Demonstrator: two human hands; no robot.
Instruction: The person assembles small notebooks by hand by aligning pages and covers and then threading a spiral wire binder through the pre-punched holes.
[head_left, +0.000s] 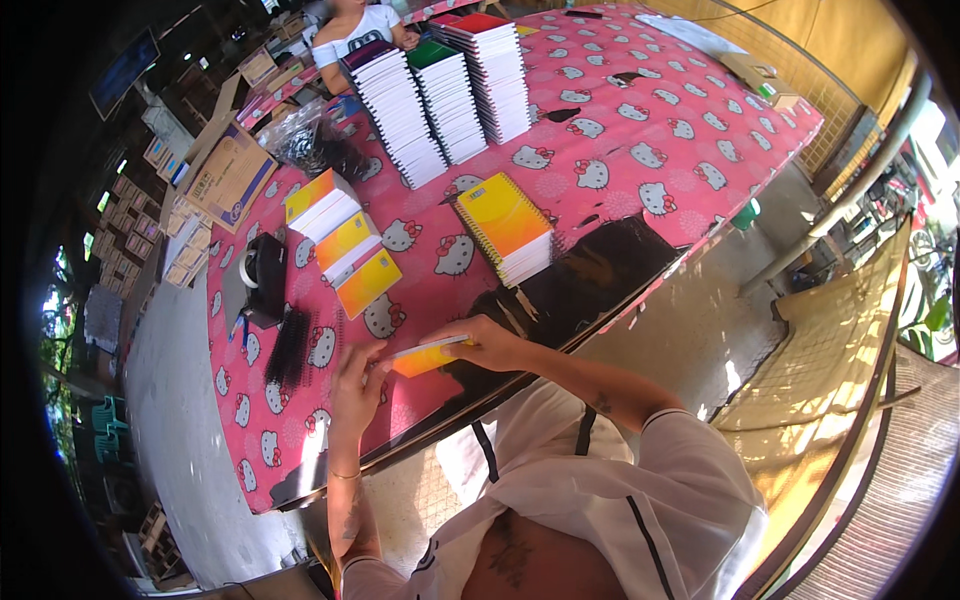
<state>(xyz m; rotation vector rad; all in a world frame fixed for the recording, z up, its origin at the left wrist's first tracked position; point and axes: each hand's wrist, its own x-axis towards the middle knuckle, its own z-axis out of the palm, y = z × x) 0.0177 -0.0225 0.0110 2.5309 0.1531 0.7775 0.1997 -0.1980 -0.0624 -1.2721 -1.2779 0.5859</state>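
Over the near edge of the pink-covered desk (620, 195), I hold a small yellow-orange pad (422, 360), tilted and clear of the loose piles. My right hand (488, 343) has its grip pinching the pad's right end. My left hand (356, 385) bends its fingers at the other end; I cannot tell whether that grip pinches too or only steadies.

I judge the step in hand to be readying one pad for its spiral binding. Beyond my left hand lies a bundle of loose black coils (289, 348), and three small piles of yellow pads (347, 240) stand in a row farther up, with no coils that I can make out. To their right sits a stack of yellow notebooks (505, 222), coiled along the left side. Whether the pad I hold has a coil on it, I cannot tell at this angle.

As I see it, the next move calls for squared sheets and a bare binding edge, my right grip firm while my left comes free for a coil. Loosely held, the sheets could fan out of line.
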